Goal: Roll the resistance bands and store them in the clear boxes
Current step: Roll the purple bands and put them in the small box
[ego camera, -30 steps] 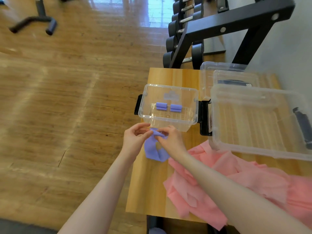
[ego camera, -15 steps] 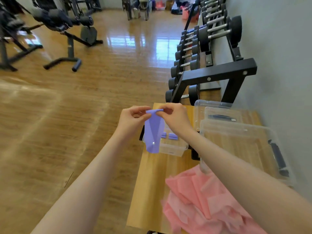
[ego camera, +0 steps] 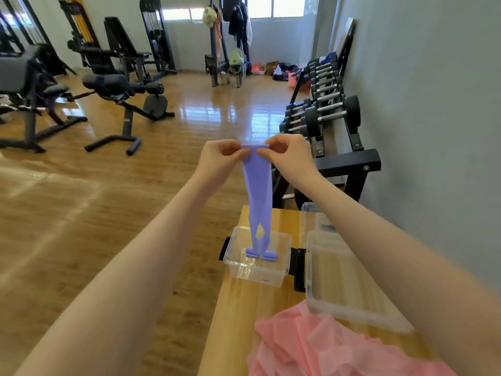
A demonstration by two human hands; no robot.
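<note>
While both hands are raised well above the wooden worktop (ego camera: 244, 308), the left hand (ego camera: 217, 158) and the right hand (ego camera: 291, 156) each pinch one top corner of a thin, matte purple rubber resistance band (ego camera: 257, 191); each grip is thumb and forefinger pressed together on the band's upper edge. Below the grip the band hangs as a flat strip, twists once and opens into a small loop near its lower end, in front of a small clear plastic box with black latches (ego camera: 254, 270). Two short purple rolled bands (ego camera: 261, 255) lie side by side on that box's floor, partly covered by the hanging strip. To the right of the grip and lower, a larger clear plastic box (ego camera: 347, 289) sits beside the small one, crossed by the right forearm. Nearest the person, a crumpled heap of pink bands (ego camera: 325, 346) lies on the worktop. Beyond the grip stands a black dumbbell rack (ego camera: 333, 123) along the grey wall, with black exercise benches (ego camera: 119, 88) on the glossy wood floor to the left.

Compared with half a second ago, the hands have risen higher above the box, and the band hangs longer and straighter beneath them.
</note>
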